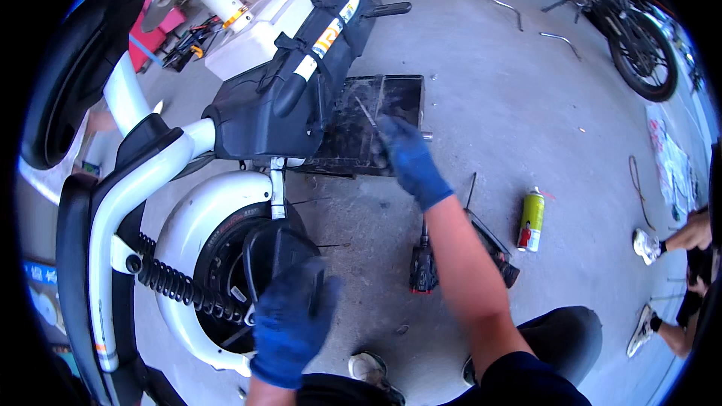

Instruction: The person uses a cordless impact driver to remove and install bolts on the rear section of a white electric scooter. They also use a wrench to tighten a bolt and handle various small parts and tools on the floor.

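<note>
Scooter [256, 124], white and black, sprawls to the left of both hands in the head view! The gloved left hand [293, 323] is a blur, right at the lower edge of a black cover [280, 246]; whether its fingers are spread or curled, I cannot tell. Left of it sits the coil spring [184, 286]. Up ahead, the gloved right hand [412, 162] pinches a thin rod [365, 112], aimed forward-left over a flat black case [401, 95]. Behind that hand lies a power tool [423, 267]; to its right, a green spray can [531, 222].
</note>
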The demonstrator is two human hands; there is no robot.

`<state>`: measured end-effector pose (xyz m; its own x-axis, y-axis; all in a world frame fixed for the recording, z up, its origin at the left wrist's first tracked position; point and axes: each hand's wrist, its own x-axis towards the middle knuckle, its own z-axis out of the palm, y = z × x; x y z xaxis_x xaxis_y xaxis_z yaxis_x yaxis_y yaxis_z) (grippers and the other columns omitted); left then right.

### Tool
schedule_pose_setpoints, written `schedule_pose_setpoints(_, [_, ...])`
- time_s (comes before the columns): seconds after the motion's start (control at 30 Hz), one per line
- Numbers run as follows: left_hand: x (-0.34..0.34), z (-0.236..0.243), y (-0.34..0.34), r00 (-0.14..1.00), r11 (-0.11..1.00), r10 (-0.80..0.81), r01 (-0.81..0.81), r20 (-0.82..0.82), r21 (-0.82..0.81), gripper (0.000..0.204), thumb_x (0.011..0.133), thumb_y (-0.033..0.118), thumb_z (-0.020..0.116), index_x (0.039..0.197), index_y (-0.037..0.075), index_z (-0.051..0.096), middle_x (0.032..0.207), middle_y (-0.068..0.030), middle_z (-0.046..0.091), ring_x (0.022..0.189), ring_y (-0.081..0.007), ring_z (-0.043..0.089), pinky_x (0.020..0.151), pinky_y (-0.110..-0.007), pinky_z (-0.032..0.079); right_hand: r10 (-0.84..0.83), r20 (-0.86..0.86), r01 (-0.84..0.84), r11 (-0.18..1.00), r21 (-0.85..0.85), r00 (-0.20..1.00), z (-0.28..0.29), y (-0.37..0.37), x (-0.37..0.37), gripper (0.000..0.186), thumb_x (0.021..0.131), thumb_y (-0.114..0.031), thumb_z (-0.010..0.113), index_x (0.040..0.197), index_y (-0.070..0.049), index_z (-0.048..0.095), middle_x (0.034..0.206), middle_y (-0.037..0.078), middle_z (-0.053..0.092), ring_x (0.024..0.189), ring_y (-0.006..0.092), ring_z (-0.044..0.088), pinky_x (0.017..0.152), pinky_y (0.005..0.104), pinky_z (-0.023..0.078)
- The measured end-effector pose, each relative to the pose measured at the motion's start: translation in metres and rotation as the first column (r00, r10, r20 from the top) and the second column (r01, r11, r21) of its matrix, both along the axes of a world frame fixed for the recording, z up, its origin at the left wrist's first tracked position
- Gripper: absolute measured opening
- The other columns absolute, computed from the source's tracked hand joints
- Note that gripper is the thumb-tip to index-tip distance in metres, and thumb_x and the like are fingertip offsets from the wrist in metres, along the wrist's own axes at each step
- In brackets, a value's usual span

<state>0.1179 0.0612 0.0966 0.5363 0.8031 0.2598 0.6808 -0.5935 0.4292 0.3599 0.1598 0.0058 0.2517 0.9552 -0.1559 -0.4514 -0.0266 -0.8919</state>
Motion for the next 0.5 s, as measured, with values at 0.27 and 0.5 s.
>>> schedule_pose_setpoints(0.27, [-0.007,-0.017,-0.007,0.948,0.979,0.193,-0.203,-0.253,-0.013,0.029,0.078,0.015,0.064,0.104,0.005,0.058,0.093,-0.0182,0.060,0.084,-0.0346,0.060,0.073,-0.040,0.048,-0.071,-0.118,0.096,0.971,0.220,0.990,-0.113,0.035,-0.072,0.021,0.092,-0.018,0.049,0.109,-0.008,0.058,0.075,0.005,0.055,0.062,0.0120,0.051,0.056,0.0265,0.043])
schedule_pose_setpoints(0.5, [0.024,-0.078,0.003,0.834,0.899,0.394,-0.262,-0.386,0.352,0.051,0.072,0.019,0.066,0.113,0.001,0.041,0.103,-0.0222,0.046,0.090,-0.0385,0.046,0.076,-0.047,0.038,-0.060,0.069,0.044,0.976,0.213,0.996,-0.082,0.024,-0.070,0.025,0.089,-0.011,0.045,0.111,-0.004,0.055,0.097,0.017,0.060,0.086,0.0287,0.058,0.080,0.0350,0.045])
